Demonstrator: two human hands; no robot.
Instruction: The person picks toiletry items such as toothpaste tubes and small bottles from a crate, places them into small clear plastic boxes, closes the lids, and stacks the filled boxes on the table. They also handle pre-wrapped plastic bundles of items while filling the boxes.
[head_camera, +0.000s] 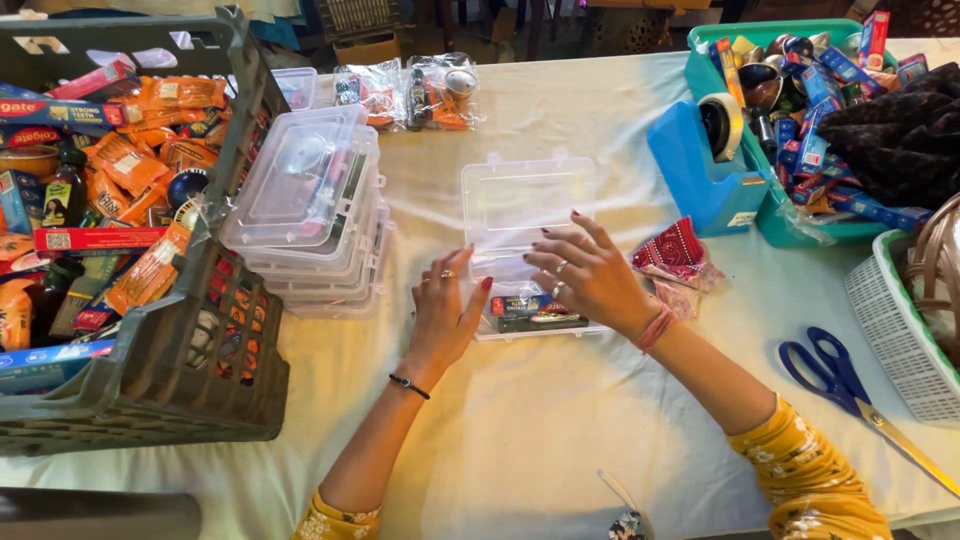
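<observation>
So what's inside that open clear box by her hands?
The clear box holds a small boxed tube and a dark item below it. The right hand covers the rest.

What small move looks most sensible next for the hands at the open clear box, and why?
Probably swing the lid down. The clear plastic box lies open with small items already in its base, the right hand rests on the lid near the hinge, and the left hand steadies the base's left edge. A stack of closed boxes sits beside it.
</observation>
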